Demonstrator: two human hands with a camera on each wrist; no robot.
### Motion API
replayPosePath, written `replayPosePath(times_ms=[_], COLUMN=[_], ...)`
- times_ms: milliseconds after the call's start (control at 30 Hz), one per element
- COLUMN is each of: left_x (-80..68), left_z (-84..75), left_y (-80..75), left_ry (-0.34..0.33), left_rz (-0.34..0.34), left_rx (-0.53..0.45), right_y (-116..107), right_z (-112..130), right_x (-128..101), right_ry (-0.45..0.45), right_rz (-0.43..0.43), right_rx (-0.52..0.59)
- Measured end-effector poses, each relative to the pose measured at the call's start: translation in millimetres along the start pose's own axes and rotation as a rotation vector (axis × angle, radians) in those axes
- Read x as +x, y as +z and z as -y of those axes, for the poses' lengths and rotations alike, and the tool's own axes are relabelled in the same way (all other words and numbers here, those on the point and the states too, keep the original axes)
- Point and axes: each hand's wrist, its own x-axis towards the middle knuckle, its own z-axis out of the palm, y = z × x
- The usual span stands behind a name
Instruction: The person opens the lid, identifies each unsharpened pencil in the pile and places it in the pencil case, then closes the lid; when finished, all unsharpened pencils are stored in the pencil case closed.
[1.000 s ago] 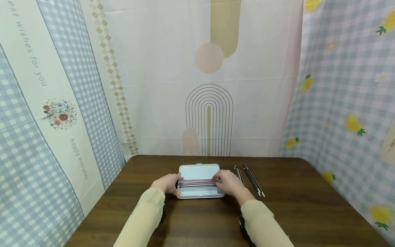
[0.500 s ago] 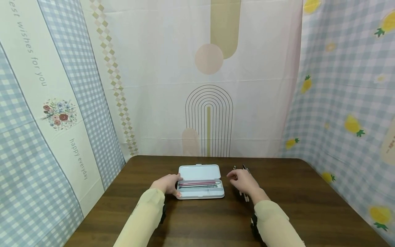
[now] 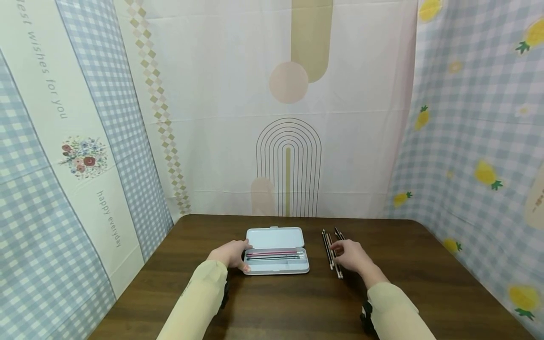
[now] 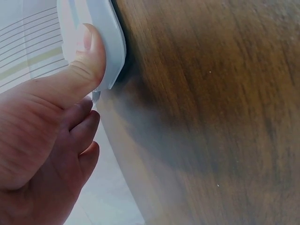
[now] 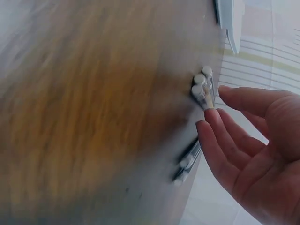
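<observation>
A white pencil case (image 3: 276,269) lies with its lid up at the middle of the table, with several pencils (image 3: 272,255) in its long compartment. My left hand (image 3: 229,253) grips its left end; the left wrist view shows the thumb (image 4: 86,61) on the case (image 4: 110,42). To the right of the case, my right hand (image 3: 352,255) hovers at two groups of loose pencils (image 3: 328,250). The right wrist view has its thumb and fingers apart beside a bundle of pencil ends (image 5: 200,83), with nothing visibly pinched. A second group (image 5: 183,171) lies below the fingertips there.
The dark wooden table (image 3: 276,307) reaches back to a white cloth backdrop (image 3: 221,156). Checked cloths hang at the left (image 3: 110,80) and at the right (image 3: 463,132).
My right hand has left the case's right end and moved right to the loose pencils. The pencils inside the case now show their full length. My left hand has stayed on the case.
</observation>
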Motion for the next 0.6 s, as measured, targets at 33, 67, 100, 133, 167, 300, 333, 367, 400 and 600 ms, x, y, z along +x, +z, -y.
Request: replayPosePath(times_ms=[33,67,100,133,167,300,333,367,400,600], left_x=[0.0,-0.1,0.1,0.8,2.1,16.3,18.2,19.5,19.7,2.4], left_z=[-0.6,-0.7,-0.7,0.0,1.6,16.5,18.3,18.7,18.2,1.8], left_y=[-0.2,-0.4,-0.5,-0.1,0.8,11.5,12.9,13.9,14.1,1.8], left_ry=[-0.002,-0.003,-0.004,-0.005,-0.005,0.015,0.017,0.012,0.006,-0.018], left_rz=[0.0,-0.001,-0.001,0.0,0.001,-0.004,-0.005,-0.002,0.0,0.004], left_rx=[0.004,0.003,-0.001,-0.001,-0.007,0.012,0.018,0.019,0.022,-0.011], right_y=[-0.4,-0.7,-1.0,-1.1,-1.2,-2.5,-2.9,-3.4,-3.8,-4.2], right_z=[-2.4,-4.4,-6.2,-8.1,-9.7,-12.6,-13.0,-12.8,-12.5,-10.4], right_x=[-1.4,-2.5,-3.4,-3.8,-4.2,-5.9,-6.3,-7.0,-7.6,-10.9], right_ry=[0.013,0.027,0.044,0.058,0.076,0.118,0.121,0.122,0.121,0.134], right_rz=[0.005,0.01,0.017,0.027,0.036,0.07,0.074,0.079,0.081,0.069], right_rx=[0.01,0.028,0.054,0.079,0.105,0.172,0.176,0.181,0.184,0.211])
